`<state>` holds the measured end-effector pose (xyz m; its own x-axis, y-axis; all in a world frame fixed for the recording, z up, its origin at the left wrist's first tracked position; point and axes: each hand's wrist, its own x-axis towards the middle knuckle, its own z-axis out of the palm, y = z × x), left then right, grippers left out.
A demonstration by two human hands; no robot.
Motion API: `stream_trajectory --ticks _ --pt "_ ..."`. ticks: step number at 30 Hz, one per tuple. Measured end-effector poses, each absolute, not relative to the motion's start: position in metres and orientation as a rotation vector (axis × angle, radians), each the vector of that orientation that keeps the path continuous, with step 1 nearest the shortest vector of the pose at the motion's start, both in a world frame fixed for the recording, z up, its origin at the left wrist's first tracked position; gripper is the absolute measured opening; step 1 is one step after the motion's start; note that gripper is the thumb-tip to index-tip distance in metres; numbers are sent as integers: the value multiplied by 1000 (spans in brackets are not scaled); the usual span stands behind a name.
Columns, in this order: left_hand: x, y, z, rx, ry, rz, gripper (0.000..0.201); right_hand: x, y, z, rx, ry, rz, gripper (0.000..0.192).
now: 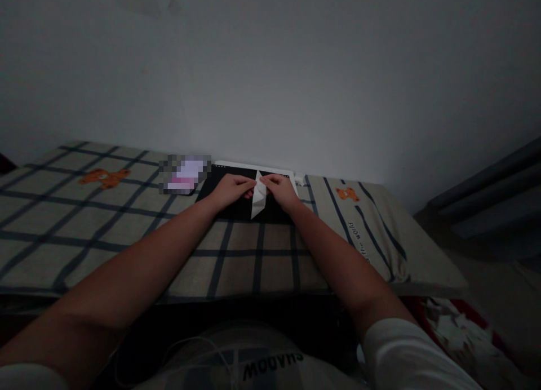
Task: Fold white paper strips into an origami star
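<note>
On the far left of the bed, a checked cover with dark blue lines carries an orange bear print. Further right, near the wall, lies a small blurred pinkish-white thing, too unclear to name. Just beside it sits a black board with a white far edge, lying flat on the cover. Over that board the left hand pinches the left side of a folded white paper, its grip closed on the sheet with fingertips meeting the fold. That paper stands up between both hands, narrowing to a point at its lower end, above the middle of the black board. Touching its right side, the right hand likewise clenches the paper between fingers and thumb. Past the hands, a second bear print marks a pillow at the right end.
</note>
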<state>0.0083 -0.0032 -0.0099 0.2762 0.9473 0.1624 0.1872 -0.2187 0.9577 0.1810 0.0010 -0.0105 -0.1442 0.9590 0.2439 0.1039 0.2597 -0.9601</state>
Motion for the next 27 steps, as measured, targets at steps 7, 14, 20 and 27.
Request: stream_trajectory --ticks 7,14,20,27 --pt "8 -8 -5 1687 1134 1024 31 180 0 -10 -1049 -1550 983 23" --pt "8 -8 -4 1655 1130 1029 30 182 4 -14 -993 -1440 1201 28" --pt "9 -10 0 1617 1133 1090 30 191 11 -21 -882 -1399 1480 32" --pt "9 -9 -2 1555 1125 1058 27 190 11 -21 -924 -1371 1460 25"
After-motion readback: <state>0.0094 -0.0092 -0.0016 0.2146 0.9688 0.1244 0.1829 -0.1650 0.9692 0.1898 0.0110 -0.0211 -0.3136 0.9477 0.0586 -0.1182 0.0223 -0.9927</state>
